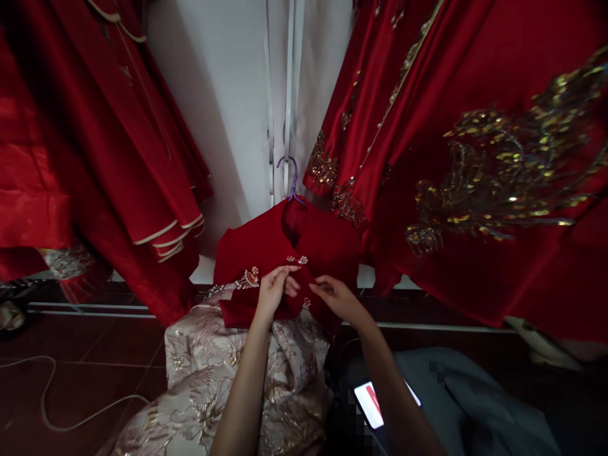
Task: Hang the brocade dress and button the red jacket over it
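the left hand (273, 291) is pinching the front edge of the short red velvet jacket (256, 244) with thumb and curled fingers nearly closed, and the right hand (338, 296) is gripping the opposite edge in a similar pinch, apparently to bring the two beaded edges level. the jacket is hanging from a thin purple wire hanger (291, 174) on the white wall rail (286, 95), above a pale gold brocade skirt (204, 361), which is leaving both hands free for the front opening.

White cable (118, 403) lies on dark tiled floor (95, 342).
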`<action>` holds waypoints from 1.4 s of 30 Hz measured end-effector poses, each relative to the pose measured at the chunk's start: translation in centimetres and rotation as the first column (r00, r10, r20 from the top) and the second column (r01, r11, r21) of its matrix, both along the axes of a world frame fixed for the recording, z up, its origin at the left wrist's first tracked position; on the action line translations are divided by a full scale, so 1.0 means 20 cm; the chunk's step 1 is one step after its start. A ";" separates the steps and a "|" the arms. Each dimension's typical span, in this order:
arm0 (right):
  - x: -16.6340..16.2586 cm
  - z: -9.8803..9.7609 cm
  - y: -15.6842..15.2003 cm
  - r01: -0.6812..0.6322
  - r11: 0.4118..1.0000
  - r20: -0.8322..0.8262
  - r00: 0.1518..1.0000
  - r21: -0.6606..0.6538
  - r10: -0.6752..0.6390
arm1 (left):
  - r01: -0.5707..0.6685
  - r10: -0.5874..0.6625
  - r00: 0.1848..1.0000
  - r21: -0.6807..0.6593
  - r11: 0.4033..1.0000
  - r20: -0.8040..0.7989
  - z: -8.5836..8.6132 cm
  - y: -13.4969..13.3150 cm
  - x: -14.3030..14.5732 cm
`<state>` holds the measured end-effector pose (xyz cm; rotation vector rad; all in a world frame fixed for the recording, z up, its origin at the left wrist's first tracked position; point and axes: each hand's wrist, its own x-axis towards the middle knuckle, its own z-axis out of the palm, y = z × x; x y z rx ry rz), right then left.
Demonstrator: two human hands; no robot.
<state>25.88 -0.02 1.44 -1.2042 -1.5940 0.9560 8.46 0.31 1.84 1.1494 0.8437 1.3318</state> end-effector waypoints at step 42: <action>-0.48 0.07 -0.13 0.022 0.988 0.021 0.999 0.150 -0.025 | -0.667 0.686 0.727 0.281 0.690 0.041 -0.03 -0.03 -0.12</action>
